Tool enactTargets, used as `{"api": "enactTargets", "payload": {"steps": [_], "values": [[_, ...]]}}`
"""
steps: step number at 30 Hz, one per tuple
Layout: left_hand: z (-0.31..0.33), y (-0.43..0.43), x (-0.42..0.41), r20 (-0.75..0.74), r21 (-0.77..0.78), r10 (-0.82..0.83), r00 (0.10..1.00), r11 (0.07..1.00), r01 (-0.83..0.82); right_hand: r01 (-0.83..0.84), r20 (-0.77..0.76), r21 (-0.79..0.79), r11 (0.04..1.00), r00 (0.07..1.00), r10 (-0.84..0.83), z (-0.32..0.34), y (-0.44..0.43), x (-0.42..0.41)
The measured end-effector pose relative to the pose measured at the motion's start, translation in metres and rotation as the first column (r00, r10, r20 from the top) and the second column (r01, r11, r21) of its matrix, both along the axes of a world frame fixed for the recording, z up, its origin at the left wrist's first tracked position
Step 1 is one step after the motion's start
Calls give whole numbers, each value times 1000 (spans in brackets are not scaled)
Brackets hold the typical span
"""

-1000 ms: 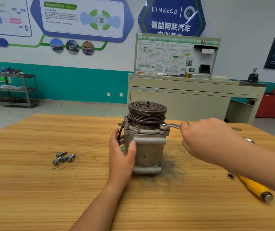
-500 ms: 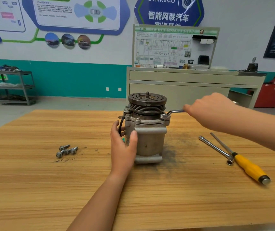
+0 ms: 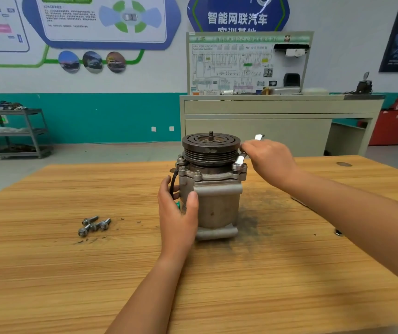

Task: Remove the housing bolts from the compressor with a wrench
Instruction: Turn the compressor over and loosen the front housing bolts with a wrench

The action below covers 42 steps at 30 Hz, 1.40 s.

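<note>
Swung rearward mid-loosening, the wrench [image 3: 240, 160] nears the pulley [image 3: 210, 150].
With right grip [image 3: 270, 160] clenching it and left grip [image 3: 178, 213] clasping the compressor [image 3: 217, 203], reseating looks next.

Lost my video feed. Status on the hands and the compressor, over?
Left hand steadies compressor. Right hand grips wrench, head at compressor's right flange. Loose bolts lie left on table, away from the work.

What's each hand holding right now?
Left hand: grips the compressor body.
Right hand: grips the wrench.
</note>
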<state>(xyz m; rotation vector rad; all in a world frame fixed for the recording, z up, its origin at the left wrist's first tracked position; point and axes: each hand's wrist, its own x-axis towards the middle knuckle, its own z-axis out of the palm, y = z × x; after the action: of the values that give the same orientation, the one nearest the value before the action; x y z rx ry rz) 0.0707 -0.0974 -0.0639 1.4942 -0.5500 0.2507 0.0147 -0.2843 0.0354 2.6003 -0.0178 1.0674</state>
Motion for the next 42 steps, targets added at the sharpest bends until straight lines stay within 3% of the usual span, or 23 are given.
{"api": "enactTargets", "payload": {"steps": [2, 4, 6, 7, 8, 10, 14, 18, 26, 34, 42], "values": [[0, 1, -1, -6, 5, -5, 1000, 1000, 5, -28, 67, 61, 998, 997, 24, 0, -2, -6], [1, 1, -1, -8, 9, -6, 1000, 1000, 6, -69, 188, 305, 950, 982, 11, 3, 0, -19], [1, 1, -1, -4, 12, -5, 1000, 1000, 5, -162, 240, 617, 770, 971, 12, 8, 6, -37], [1, 1, -1, -1, 11, -2, 1000, 1000, 2, -207, 262, 698, 686, 965, 25, 11, 11, -47], [1, 1, -2, -1, 9, 1, 1000, 1000, -1, -214, 250, 741, 637, 968, 34, 15, 16, -57], [2, 1, -2, -6, -1, 2, 1000, 1000, -2, -123, 116, 762, 636, 992, 53, 19, 26, -77], [2, 1, -3, -17, -4, -2, 1000, 1000, 2, 194, -244, 590, 783, 968, -57, 15, 43, -95], [2, 2, -4, -12, -3, -2, 1000, 1000, 2, 366, -368, 385, 847, 903, -223, 11, 53, -92], [2, 1, -3, -10, -4, -4, 1000, 1000, 4, 468, -418, 62, 882, 814, -403, 29, 80, -87], [1, -2, -6, -24, -41, 3, 1000, 999, -4, 430, -465, -273, 861, 724, -509, 38, 109, -86], [1, -2, -5, -20, -35, 0, 1000, 999, -1, 408, -448, -350, 844, 718, -533, 44, 94, -86]]}}
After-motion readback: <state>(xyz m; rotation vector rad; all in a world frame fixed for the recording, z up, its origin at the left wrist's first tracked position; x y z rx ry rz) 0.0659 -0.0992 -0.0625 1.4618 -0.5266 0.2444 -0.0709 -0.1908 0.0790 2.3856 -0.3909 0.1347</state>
